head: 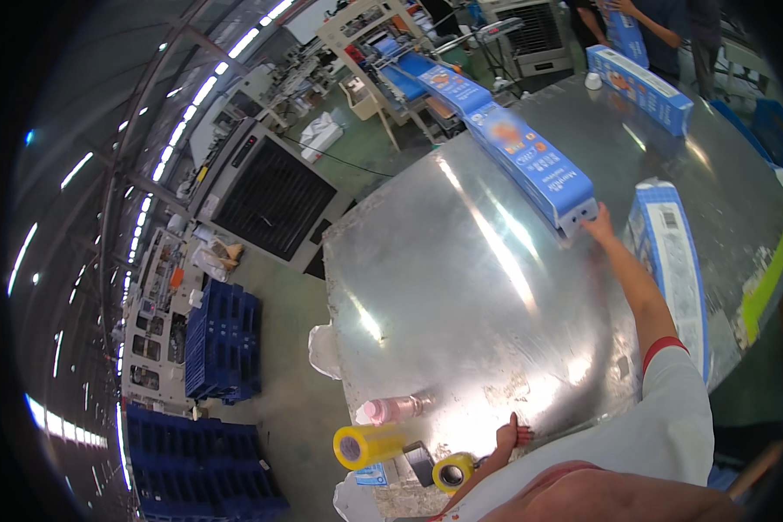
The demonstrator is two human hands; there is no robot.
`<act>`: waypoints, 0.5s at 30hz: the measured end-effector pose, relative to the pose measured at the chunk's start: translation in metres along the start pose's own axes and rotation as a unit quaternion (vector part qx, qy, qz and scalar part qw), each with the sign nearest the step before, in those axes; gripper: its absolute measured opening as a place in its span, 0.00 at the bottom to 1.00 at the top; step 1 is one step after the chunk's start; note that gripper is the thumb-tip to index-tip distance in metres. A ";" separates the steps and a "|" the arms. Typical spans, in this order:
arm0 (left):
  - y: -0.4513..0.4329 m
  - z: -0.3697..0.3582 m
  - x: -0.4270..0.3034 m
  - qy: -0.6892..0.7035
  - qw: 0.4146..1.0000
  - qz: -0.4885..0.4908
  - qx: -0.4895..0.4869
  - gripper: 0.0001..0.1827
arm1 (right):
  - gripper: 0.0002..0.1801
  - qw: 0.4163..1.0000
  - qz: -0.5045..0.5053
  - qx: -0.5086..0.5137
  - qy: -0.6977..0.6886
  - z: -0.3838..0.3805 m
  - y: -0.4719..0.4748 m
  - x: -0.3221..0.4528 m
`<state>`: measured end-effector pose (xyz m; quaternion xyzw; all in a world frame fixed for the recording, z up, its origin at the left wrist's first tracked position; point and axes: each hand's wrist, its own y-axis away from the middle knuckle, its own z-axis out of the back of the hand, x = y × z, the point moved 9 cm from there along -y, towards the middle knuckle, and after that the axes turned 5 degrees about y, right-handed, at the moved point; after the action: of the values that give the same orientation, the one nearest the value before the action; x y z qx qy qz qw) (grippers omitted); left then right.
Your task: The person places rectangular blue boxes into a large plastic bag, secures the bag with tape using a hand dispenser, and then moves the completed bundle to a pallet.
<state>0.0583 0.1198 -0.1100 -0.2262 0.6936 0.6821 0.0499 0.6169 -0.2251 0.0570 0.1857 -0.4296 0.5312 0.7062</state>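
A long blue printed package (528, 160) lies across the metal table (430, 280), its end flap with small holes facing me. At that end, my right hand (599, 227) grips the edge of the flap, arm stretched out. Behind it, another blue package (453, 88) reaches toward a machine's blue belt. My left hand (514, 434) is held low by the table's near edge, thumb raised and fingers apart, with nothing in it. A tape dispenser with a yellow roll (453, 472) is by my left forearm. Right of my right arm lies a blue and white package (675, 261).
Left of my left hand are a pink bottle (395, 410), a large yellow tape roll (365, 446) and a dark phone-like object (419, 463). A blue box (639, 88) stands at the far side, near people holding another package. An air cooler (267, 192) and blue pallets (223, 339) stand left.
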 end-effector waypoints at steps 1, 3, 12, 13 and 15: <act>0.005 -0.006 -0.014 -0.036 0.999 -0.025 0.000 0.39 | 0.38 1.000 0.007 -0.025 -0.013 0.012 -0.036 -0.016; 0.013 -0.010 -0.028 -0.069 0.997 -0.014 -0.024 0.38 | 0.37 1.000 -0.002 -0.018 -0.012 0.005 -0.073 -0.023; 0.021 -0.006 -0.013 -0.061 0.996 0.014 -0.068 0.37 | 0.20 0.970 0.038 0.188 -0.147 -0.043 -0.008 0.007; 0.025 -0.005 -0.016 -0.061 0.996 0.007 -0.071 0.38 | 0.16 0.953 0.007 0.249 -0.174 -0.058 0.010 0.013; 0.033 -0.010 -0.029 -0.068 0.995 -0.015 -0.065 0.38 | 0.11 0.930 -0.042 0.292 -0.219 -0.076 0.045 0.016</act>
<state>0.0738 0.1161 -0.0682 -0.1925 0.6395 0.7386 0.0921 0.6082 -0.1443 0.0181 0.5129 -0.3915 0.5491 0.5311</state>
